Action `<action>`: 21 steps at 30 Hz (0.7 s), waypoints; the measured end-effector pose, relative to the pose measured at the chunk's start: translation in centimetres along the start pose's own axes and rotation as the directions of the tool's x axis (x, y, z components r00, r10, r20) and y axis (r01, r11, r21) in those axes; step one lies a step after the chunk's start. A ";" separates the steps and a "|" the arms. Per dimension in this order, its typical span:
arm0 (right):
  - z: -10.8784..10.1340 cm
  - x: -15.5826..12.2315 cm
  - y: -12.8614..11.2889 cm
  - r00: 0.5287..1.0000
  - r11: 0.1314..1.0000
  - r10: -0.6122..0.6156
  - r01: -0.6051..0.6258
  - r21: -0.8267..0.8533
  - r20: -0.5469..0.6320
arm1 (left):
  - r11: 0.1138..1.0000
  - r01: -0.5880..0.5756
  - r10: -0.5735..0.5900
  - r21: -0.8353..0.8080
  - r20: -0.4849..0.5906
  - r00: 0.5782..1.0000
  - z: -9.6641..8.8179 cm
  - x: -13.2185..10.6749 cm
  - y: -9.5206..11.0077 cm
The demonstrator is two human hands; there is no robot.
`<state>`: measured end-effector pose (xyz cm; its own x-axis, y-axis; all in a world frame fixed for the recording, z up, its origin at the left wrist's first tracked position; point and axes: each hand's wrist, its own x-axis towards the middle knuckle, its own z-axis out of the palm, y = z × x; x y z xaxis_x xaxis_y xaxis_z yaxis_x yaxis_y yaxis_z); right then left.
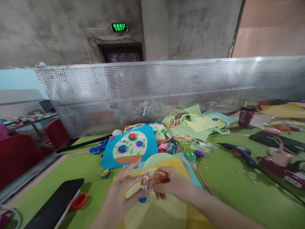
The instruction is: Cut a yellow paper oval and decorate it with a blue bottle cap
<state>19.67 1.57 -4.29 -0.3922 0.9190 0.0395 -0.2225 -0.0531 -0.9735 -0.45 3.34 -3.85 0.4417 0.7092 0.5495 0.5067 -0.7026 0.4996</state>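
Between my hands is a brown lump in a clear plastic wrapper (162,176), probably modelling clay. My right hand (175,184) has its fingers closed round the brown end. At the wrapper's clear left end, my left hand (124,187) grips with thumb and index finger, its other fingers spread. A blue round piece (143,199) shows just below the left thumb; whether it is held or lies on the paper I cannot tell. Beneath both hands are a pale yellow round paper (154,214) and a darker yellow sheet (177,163).
A blue card with a decorated oval (152,140) lies ahead, beside blue scissors (98,148). To the left are a black phone-like slab (57,202), a red ring (79,201) and a yellow-blue ring (105,173). Rightward lie a glue gun (240,152), wrapped lumps (199,153) and a cup (246,116).
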 end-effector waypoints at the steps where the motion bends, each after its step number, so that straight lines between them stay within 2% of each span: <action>1: 0.1 0.0 0.0 1.000 1.000 0.008 -0.008 0.003 0.008 | 1.000 -0.003 0.003 -0.003 0.033 0.999 0.0 0.1 0.2; 3: 0.3 0.0 0.1 1.000 1.000 0.020 -0.020 0.016 0.015 | 0.999 -0.008 0.010 -0.033 0.071 0.997 0.0 0.2 0.4; 7: 0.4 0.1 0.6 0.999 0.998 0.037 -0.037 0.043 0.007 | 0.996 -0.021 0.024 -0.089 0.040 0.999 0.3 -0.1 0.6; 13: 0.3 0.2 0.7 1.000 0.997 0.026 -0.027 0.073 0.007 | 0.988 -0.123 0.109 0.097 0.134 0.985 0.2 -0.4 0.9; 15: 0.3 0.2 0.5 1.000 0.995 0.002 -0.002 0.097 -0.005 | 0.983 -0.122 0.114 0.136 0.063 0.991 -0.2 -0.2 0.7; 18: 0.1 0.2 0.3 0.999 0.991 -0.035 0.038 0.131 -0.028 | 0.983 -0.058 0.084 0.173 -0.147 0.986 -0.9 0.1 0.5; 21: 0.2 0.2 0.2 0.999 0.988 -0.035 0.040 0.152 -0.033 | 0.985 -0.052 0.082 0.163 -0.184 0.979 -1.2 0.1 0.7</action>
<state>19.41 1.68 -4.40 -0.3548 0.9326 0.0662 -0.3707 -0.0753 -0.9257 -0.93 2.89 -2.65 0.3379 0.6265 0.7024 0.5971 -0.7196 0.3546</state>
